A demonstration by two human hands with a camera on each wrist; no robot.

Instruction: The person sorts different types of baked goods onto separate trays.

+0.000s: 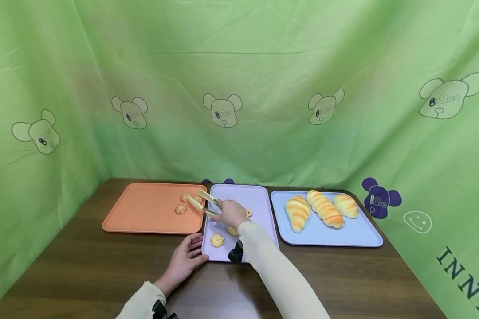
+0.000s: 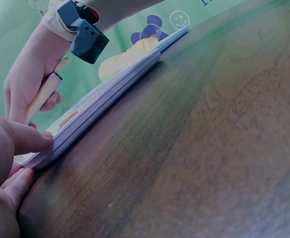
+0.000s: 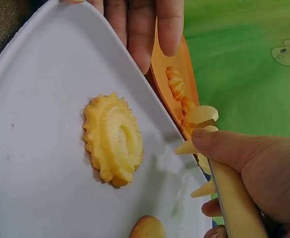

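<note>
My right hand grips a pair of tongs above the purple tray. The tongs' pale tips are spread and reach left over the right edge of the orange tray. Ridged cookies lie there, one of them showing between the tips. My left hand rests at the purple tray's near left corner, thumb at the front rim and fairly straight fingers along the left side. On the purple tray are a flower-edged cookie and a rounded cookie, with another partly hidden beside my right hand.
A blue tray at the right bears a croissant-shaped bread, a long striped bread and a smaller bread. All three trays lie on a dark wooden table. Behind it hangs a green cloth with bear prints.
</note>
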